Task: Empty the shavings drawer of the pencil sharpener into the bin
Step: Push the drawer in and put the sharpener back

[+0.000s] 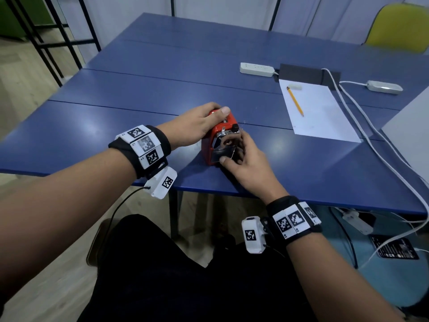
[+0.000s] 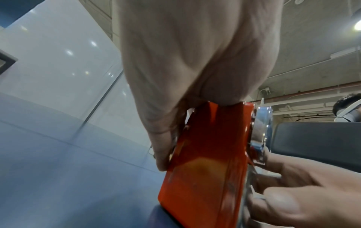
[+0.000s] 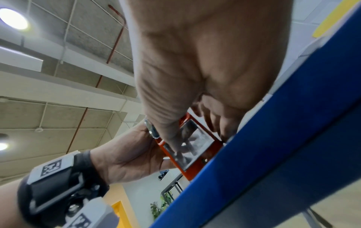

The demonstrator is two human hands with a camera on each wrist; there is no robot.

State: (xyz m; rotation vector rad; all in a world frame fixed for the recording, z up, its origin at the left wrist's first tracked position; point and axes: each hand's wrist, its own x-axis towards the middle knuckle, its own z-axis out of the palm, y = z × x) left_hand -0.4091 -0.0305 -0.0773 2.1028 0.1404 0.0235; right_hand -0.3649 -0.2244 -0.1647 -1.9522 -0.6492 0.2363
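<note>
While both hands close on it, the scene reads as follows.

Pencil sharpener (image 1: 219,135): a small red box-shaped body with a chrome front plate and a black knob on its upper right side; it stands upright on the blue table (image 1: 116,126), near the front edge.

Shavings drawer (image 3: 192,143): a clear, grey-smudged panel framed in red at the foot of the sharpener's front, seated in the body; what it contains cannot be made out.

Left hand (image 1: 197,126): laid over the top and rear of the red body, fingers curled down the far side and thumb across the top, a firm grip on the sharpener.

Right hand (image 1: 246,159): at the chrome front, thumb pressed on the lower left of the drawer face and fingers curled round its right side, a pinching grip on the drawer.

Obstruction: the right fingers cover most of the drawer front in the head view.

Paper (image 1: 318,110): a white sheet on the table, well to the right of the sharpener.

Pencil (image 1: 295,101): yellow, lying on the sheet's left part.

Eraser (image 1: 295,86): a pale block at the sheet's top.

Power strip (image 1: 256,69): white, beyond the paper, with white cables trailing off the right edge.

Chair (image 1: 399,26): yellow-green, at the far right corner.
</note>
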